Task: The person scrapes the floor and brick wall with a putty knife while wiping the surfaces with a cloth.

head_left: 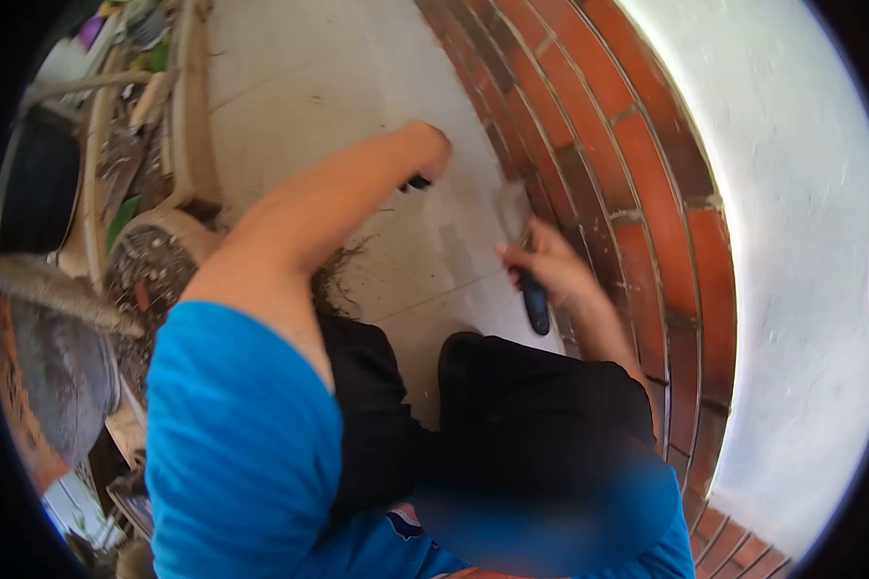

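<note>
My right hand is closed around a small hand trowel, close to the brick wall. The trowel's dark handle points back toward my knees, and its greyish blade, blurred, points away from me. My left arm reaches forward over the pale tiled floor. At its end my left hand is curled, with its fingers mostly hidden from above. A small black part of something shows beneath that hand; its kind cannot be made out. Dry plant debris lies on the floor below my left forearm.
A red brick wall base curves along the right, with white wall above it. On the left stand a round pot of soil, a long planter and a black container. My bent knees are close below.
</note>
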Demonstrator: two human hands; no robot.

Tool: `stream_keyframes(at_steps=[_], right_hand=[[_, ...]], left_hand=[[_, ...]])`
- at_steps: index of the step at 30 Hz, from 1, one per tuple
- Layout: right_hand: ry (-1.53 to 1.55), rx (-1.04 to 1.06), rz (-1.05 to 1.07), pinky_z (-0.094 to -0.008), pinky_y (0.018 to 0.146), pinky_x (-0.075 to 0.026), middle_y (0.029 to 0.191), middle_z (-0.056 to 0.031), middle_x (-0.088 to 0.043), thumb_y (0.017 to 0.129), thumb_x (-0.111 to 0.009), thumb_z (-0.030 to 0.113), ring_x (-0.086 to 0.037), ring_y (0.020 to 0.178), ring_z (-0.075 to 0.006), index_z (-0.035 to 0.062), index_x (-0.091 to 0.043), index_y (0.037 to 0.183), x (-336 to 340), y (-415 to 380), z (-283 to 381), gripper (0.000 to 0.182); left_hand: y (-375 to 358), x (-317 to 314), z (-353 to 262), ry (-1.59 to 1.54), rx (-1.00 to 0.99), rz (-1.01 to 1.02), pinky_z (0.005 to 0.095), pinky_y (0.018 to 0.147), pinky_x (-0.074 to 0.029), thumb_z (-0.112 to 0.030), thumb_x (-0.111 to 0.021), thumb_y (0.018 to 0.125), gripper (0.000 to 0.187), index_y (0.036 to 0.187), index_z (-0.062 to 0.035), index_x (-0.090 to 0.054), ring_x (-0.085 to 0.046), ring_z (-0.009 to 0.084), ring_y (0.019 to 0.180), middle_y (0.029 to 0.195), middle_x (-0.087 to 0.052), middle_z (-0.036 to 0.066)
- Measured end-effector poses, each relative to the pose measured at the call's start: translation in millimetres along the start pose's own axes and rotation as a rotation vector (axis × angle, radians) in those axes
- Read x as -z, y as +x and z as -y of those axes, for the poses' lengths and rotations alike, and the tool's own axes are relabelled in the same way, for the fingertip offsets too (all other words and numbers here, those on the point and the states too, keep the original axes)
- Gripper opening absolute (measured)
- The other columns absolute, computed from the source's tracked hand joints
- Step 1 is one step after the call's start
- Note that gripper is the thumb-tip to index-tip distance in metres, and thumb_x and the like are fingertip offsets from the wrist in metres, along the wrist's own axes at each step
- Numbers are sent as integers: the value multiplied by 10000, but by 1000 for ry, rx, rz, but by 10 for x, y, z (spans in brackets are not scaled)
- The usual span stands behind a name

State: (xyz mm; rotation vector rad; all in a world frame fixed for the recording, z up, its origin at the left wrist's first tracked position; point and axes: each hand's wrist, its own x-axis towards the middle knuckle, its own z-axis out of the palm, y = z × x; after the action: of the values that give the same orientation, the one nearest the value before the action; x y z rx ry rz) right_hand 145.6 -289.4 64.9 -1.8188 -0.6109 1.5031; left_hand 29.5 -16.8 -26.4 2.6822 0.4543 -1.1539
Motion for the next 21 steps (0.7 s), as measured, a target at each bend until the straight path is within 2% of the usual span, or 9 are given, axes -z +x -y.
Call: stream_keyframes(at_steps=[3,7,10,11,14,15,18,19,21], right_hand=[[450,-137,66,-309,535,-517,820,-90,-630,904,-690,92,-620,639,-157,-9,-440,1213,-181,116,-929,410],[876,-150,40,-309,575,-530,847,-85,-630,914,-665,80,-628,689,-156,7,-444,1230,-286,-159,-1109,393],[301,-152,74,-311,574,-545,913,-90,-617,905,-654,53,-623,704,-154,13,-437,1260,-277,-114,-1653,418],[135,-106,34,-300,586,-535,909,-78,-605,896,-646,33,-607,705,-149,37,-379,1401,-253,-165,-1714,571],[262,-36,-114,-269,591,-500,880,-73,-607,889,-650,27,-602,712,-136,91,-234,1537,-236,-323,-1394,773],[213,16,-119,-303,664,-514,888,-108,-608,893,-641,43,-622,756,-168,102,-248,1555,-160,-310,-1425,772],[-474,359,-398,-384,746,-532,978,-173,-606,899,-618,67,-655,828,-256,50,-384,1486,-83,-223,-1559,632],[-511,362,-469,-440,817,-518,1024,-200,-605,896,-589,75,-659,887,-352,44,-466,1431,-95,-198,-1564,550],[-666,385,-461,-449,806,-525,1037,-196,-614,892,-588,79,-656,899,-379,72,-470,1433,-63,-172,-1605,554]], left_hand=[[-69,270,252,1,79,-44,418,817,-556,-249,-665,705,369,938,28,-734,-705,319,917,974,-723,202],[-100,306,487,-127,153,-182,414,801,-558,-305,-644,724,414,908,58,-720,-707,347,841,906,-720,226],[69,248,547,-190,126,-240,405,808,-554,-330,-653,727,501,1029,68,-688,-699,343,877,971,-710,228],[39,249,523,-231,116,-260,402,811,-553,-326,-663,723,532,1080,68,-670,-696,343,891,996,-706,227],[66,263,460,-200,64,-227,393,823,-550,-304,-700,715,620,1211,58,-609,-683,338,941,1065,-689,219],[100,254,433,-160,40,-202,390,827,-549,-295,-713,714,652,1251,53,-587,-678,336,959,1087,-683,216],[189,272,327,-106,62,-176,389,827,-552,-260,-735,720,578,1193,49,-612,-678,341,954,1058,-689,210],[193,293,306,-84,70,-171,390,824,-554,-263,-735,727,557,1173,49,-616,-679,340,952,1049,-690,207],[183,338,302,-44,80,-155,393,820,-557,-268,-735,740,518,1133,50,-623,-680,339,949,1031,-692,202]])
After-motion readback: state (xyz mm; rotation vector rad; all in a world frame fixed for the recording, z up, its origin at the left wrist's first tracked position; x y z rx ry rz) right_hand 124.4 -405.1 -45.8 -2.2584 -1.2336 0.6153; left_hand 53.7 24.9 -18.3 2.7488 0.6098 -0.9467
